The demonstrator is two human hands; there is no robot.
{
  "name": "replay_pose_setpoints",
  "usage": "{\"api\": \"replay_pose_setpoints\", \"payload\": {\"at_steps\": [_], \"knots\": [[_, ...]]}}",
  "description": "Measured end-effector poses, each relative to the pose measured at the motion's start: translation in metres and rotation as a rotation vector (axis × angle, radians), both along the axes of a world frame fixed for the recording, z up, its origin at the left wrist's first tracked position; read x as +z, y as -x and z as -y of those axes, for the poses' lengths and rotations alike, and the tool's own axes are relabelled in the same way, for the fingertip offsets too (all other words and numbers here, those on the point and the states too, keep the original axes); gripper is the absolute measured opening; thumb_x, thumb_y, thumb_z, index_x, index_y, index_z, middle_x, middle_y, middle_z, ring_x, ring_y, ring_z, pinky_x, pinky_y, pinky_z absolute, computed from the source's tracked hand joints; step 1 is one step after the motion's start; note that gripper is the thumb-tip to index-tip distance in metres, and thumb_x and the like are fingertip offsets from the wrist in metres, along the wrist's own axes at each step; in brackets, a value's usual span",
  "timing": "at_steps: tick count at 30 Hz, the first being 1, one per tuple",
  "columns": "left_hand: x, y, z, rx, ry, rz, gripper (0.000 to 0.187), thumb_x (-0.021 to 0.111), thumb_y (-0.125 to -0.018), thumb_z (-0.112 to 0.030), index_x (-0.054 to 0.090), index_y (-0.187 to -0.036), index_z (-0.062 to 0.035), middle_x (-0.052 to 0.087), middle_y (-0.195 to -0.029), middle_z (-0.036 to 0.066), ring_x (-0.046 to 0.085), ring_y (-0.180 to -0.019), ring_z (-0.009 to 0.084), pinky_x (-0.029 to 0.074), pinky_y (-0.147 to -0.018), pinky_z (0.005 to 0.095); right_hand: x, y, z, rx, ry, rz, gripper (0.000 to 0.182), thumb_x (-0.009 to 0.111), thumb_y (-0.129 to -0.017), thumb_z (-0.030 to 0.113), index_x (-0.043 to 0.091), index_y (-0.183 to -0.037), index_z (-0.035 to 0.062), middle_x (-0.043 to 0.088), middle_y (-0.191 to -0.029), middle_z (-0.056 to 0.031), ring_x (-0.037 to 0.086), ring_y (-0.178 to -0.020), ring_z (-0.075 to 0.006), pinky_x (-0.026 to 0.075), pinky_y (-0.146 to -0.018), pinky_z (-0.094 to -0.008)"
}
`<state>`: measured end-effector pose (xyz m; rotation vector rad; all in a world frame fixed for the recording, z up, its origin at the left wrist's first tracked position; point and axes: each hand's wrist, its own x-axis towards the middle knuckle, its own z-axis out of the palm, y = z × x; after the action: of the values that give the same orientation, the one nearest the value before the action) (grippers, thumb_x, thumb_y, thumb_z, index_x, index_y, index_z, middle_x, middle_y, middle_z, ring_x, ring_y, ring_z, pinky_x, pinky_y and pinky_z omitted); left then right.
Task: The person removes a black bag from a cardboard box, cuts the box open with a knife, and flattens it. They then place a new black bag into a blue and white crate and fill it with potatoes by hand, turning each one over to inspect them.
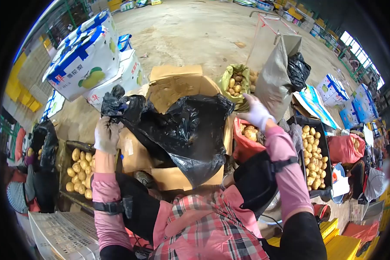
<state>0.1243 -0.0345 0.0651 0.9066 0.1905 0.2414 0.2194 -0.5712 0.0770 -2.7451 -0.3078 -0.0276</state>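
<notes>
A black plastic bag [190, 125] lines an open cardboard box [177, 86] in front of me, its edges spread over the rim. My left hand [106, 135], in a whitish glove, is closed at the box's left side, on the bunched corner of that bag. Also gloved, my right hand [257, 114] is raised past the box's right side, fingers apart and holding nothing. Just beyond it stands a green sack [226, 82] with potatoes [235, 85] inside. Below the hand sits a red bag [242, 149] containing more potatoes.
Crates of potatoes stand to the left [63, 164] and right [326, 151]. A tall pale sack [275, 73] rises at the right, with a black bag [298, 71] against it. White-and-blue cartons [89, 60] are stacked at the back left. A plastic basket [60, 234] lies at the lower left.
</notes>
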Motion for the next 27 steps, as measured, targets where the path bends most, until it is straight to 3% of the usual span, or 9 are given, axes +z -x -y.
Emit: {"api": "replay_pose_setpoints", "payload": {"at_steps": [4, 7, 9, 13, 17, 19, 20, 26, 27], "knots": [[-0.004, 0.001, -0.021, -0.217, 0.191, 0.396, 0.037, 0.033, -0.099, -0.008, 0.057, -0.126, 0.0010, 0.063, -0.125, 0.016, 0.065, -0.109, 0.0282, 0.055, -0.096, 0.0417, -0.031, -0.018, -0.090, -0.147, 0.214, -0.153, 0.105, 0.084, -0.068, 0.038, 0.028, -0.153, 0.0133, 0.027, -0.157, -0.0210, 0.038, -0.138, -0.0426, 0.038, -0.111, -0.0506], [0.047, 0.034, 0.002, -0.238, 0.164, 0.584, 0.039, 0.031, -0.100, -0.008, 0.055, -0.130, 0.0019, 0.060, -0.131, 0.017, 0.061, -0.117, 0.0276, 0.049, -0.104, 0.0415, -0.084, -0.052, -0.103, -0.090, 0.599, -0.119, 0.039, 0.061, -0.089, 0.016, 0.062, -0.128, 0.0113, 0.052, -0.138, -0.0173, 0.057, -0.123, -0.0354, 0.052, -0.096, -0.0462], [0.038, 0.039, -0.001, 0.170, -0.634, 0.300, 0.034, 0.037, -0.100, -0.005, 0.058, -0.125, 0.0024, 0.064, -0.126, 0.014, 0.064, -0.111, 0.0252, 0.051, -0.098, 0.0376, -0.075, -0.059, -0.108, -0.104, 0.545, 0.037, 0.026, 0.052, -0.093, 0.010, 0.071, -0.111, 0.0078, 0.071, -0.106, -0.0146, 0.071, -0.098, -0.0296, 0.057, -0.078, -0.0397], [0.045, 0.030, 0.015, 0.128, -1.024, 0.381, 0.032, 0.051, -0.092, -0.004, 0.061, -0.122, -0.0009, 0.068, -0.119, 0.009, 0.062, -0.113, 0.0205, 0.047, -0.102, 0.0329, -0.001, -0.057, -0.120, 0.193, -0.696, -0.296, 0.017, 0.066, -0.094, 0.016, 0.070, -0.102, 0.0018, 0.070, -0.087, -0.0010, 0.065, -0.077, -0.0111, 0.051, -0.067, -0.0263], [0.043, 0.008, 0.040, 0.256, -1.569, 0.362, 0.036, 0.053, -0.086, -0.009, 0.065, -0.119, -0.0016, 0.064, -0.124, 0.017, 0.059, -0.119, 0.0255, 0.043, -0.106, 0.0350, 0.129, 0.000, -0.190, 0.350, -0.928, -0.300, 0.016, 0.069, -0.089, 0.014, 0.073, -0.100, 0.0029, 0.069, -0.088, -0.0002, 0.060, -0.082, -0.0065, 0.049, -0.079, -0.0237], [0.044, 0.007, 0.053, 0.433, -2.561, 0.366, 0.036, 0.053, -0.085, -0.010, 0.066, -0.118, -0.0022, 0.063, -0.126, 0.018, 0.055, -0.122, 0.0295, 0.039, -0.110, 0.0413, 0.161, 0.032, -0.232, 0.552, -0.988, -0.347, 0.022, 0.070, -0.090, 0.019, 0.072, -0.103, 0.0031, 0.070, -0.089, -0.0017, 0.061, -0.083, -0.0083, 0.049, -0.080, -0.0249], [0.010, -0.003, 0.041, 0.159, -1.645, 0.479, 0.037, 0.053, -0.087, -0.012, 0.064, -0.121, -0.0030, 0.061, -0.129, 0.018, 0.053, -0.124, 0.0314, 0.037, -0.112, 0.0445, 0.186, 0.060, -0.249, 0.525, -0.818, -0.207, 0.019, 0.069, -0.088, 0.016, 0.071, -0.101, 0.0025, 0.071, -0.090, -0.0025, 0.063, -0.086, -0.0090, 0.051, -0.078, -0.0257], [-0.005, 0.015, 0.067, -0.217, -1.251, 0.563, 0.038, 0.060, -0.089, -0.010, 0.058, -0.126, -0.0005, 0.061, -0.127, 0.015, 0.056, -0.120, 0.0293, 0.043, -0.104, 0.0428, 0.197, 0.084, -0.303, 0.767, -0.933, -0.270, 0.034, 0.074, -0.075, 0.016, 0.066, -0.103, 0.0000, 0.071, -0.098, -0.0152, 0.067, -0.090, -0.0238, 0.052, -0.082, -0.0351], [0.009, 0.024, 0.080, -0.332, -0.529, 0.467, 0.034, 0.057, -0.091, -0.008, 0.058, -0.125, 0.0002, 0.061, -0.126, 0.016, 0.057, -0.120, 0.0286, 0.044, -0.103, 0.0425, 0.197, 0.087, -0.290, 0.746, -0.850, -0.163, 0.043, 0.075, -0.074, 0.019, 0.063, -0.110, 0.0003, 0.067, -0.107, -0.0168, 0.065, -0.097, -0.0260, 0.051, -0.086, -0.0362]]}}
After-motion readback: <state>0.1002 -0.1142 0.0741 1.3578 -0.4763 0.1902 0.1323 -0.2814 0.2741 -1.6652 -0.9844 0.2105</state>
